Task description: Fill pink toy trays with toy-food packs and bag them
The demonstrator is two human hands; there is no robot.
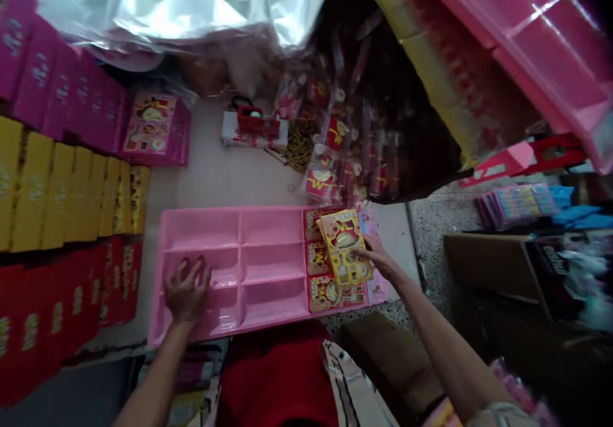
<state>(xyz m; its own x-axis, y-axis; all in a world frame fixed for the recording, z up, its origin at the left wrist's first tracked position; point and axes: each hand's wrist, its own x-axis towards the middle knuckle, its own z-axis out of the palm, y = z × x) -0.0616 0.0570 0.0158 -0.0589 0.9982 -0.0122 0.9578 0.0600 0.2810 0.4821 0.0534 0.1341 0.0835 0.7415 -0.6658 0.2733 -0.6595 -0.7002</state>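
At pink tray (272,264) | left hand (186,290): fingers spread over it | right hand (376,258): pinching yellow cards (342,239)

Light-coloured worktop (205,181), pink compartment tray (272,261) lying flat along the near edge, roughly mid-span. Left end carries three rows of boxes standing side by side: magenta boxes (62,89) at the back, yellow boxes (67,191) in the middle, red boxes (71,306) nearest, plus a magenta stack with a printed top (156,127) just right of the back row. Behind the tray: white printed carton (230,132), a loose heap of brownish-yellow rubber bands (301,146) just right of it, then clear-bagged packets (325,175) piled further right, details blurred.
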